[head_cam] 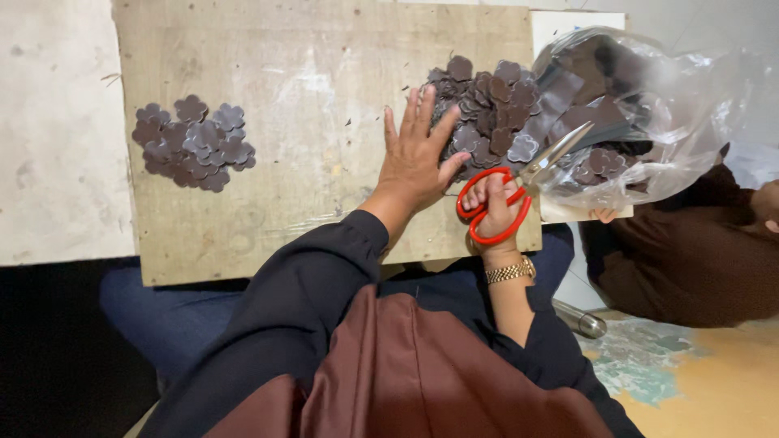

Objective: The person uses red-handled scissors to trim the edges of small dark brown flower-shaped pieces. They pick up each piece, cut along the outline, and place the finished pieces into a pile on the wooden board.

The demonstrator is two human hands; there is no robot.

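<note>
The heap of flower-shaped cutouts (487, 109) lies at the board's far right: flat, scalloped pieces in dark brown, some greyish, overlapping loosely. The left hand (415, 158) rests flat on the heap's near edge, fingers spread wide. The right hand (495, 207) grips red-handled scissors (519, 182), fingers through the loops, blades seemingly shut and pointing into a clear plastic bag (649, 113). A smaller pile (193, 142) sits well apart on the wooden board (284, 65).

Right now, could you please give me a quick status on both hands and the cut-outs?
Left hand flat on flower cut-out pile. Right hand gripping red scissors. Plastic bag crowds the right side; second pile sits apart, left.
</note>
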